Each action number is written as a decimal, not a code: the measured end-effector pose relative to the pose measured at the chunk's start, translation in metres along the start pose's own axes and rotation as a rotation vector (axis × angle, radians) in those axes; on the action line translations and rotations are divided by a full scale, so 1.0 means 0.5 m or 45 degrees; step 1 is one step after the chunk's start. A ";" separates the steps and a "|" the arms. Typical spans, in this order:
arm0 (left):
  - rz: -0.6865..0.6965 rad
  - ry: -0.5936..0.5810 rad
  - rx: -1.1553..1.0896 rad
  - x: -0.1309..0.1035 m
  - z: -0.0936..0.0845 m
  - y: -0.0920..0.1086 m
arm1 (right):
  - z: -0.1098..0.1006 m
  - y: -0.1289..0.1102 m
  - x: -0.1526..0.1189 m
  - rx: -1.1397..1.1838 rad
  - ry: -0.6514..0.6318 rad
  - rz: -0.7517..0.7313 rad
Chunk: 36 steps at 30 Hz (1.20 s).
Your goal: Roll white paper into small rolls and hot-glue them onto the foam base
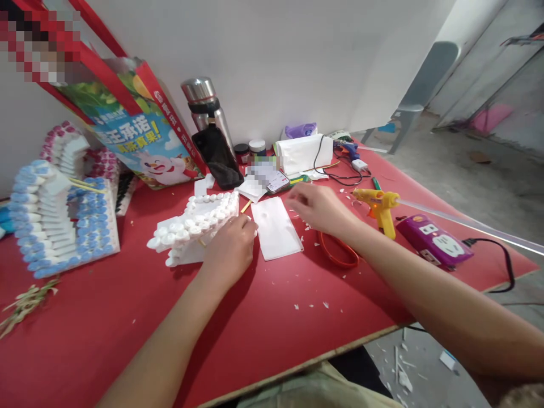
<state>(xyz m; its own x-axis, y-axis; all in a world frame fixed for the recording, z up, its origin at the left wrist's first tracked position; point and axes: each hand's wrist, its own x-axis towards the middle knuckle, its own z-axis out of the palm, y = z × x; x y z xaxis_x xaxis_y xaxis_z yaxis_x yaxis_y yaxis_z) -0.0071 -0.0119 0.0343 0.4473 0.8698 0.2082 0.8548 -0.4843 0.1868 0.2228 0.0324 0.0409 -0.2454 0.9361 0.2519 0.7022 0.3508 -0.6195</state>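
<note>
My left hand (232, 246) is closed, its fingers curled beside a white model (199, 221) built from rows of small white rolls on a flat base. A bit of white shows at its fingertips, but I cannot make out what it is. Just right of that hand, a folded white paper tissue (277, 229) lies flat on the red table (263, 334). Over the tissue's right edge hovers my right hand (317, 205), slightly blurred, fingers bent together; anything in them is hidden. A yellow glue gun (378, 207) with a long clear glue stick lies to its right.
At the left stand a blue-and-white model (91, 221), a pink-and-white one (70, 147) and a shopping bag (148, 136). A steel flask (208, 107), a black phone (217, 156) and a tissue pack (304, 154) line the back. A purple power strip (433, 241) sits right. White scraps dot the table.
</note>
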 end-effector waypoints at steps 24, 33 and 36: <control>0.236 -0.054 -0.196 -0.012 -0.008 0.041 | -0.075 0.019 -0.028 -0.602 -0.073 -0.037; 0.135 -0.303 -0.159 0.010 0.014 0.044 | -0.041 -0.073 -0.002 -0.151 0.156 -0.015; 0.035 -0.258 -0.289 0.018 0.006 0.043 | -0.012 -0.062 0.007 0.158 0.102 0.009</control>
<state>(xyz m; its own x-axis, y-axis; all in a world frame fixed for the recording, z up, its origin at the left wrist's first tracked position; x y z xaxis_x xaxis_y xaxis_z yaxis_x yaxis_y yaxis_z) 0.0158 -0.0143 0.0375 0.5324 0.8461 0.0247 0.7711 -0.4968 0.3982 0.2044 0.0248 0.0654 -0.1829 0.9354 0.3027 0.6144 0.3491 -0.7075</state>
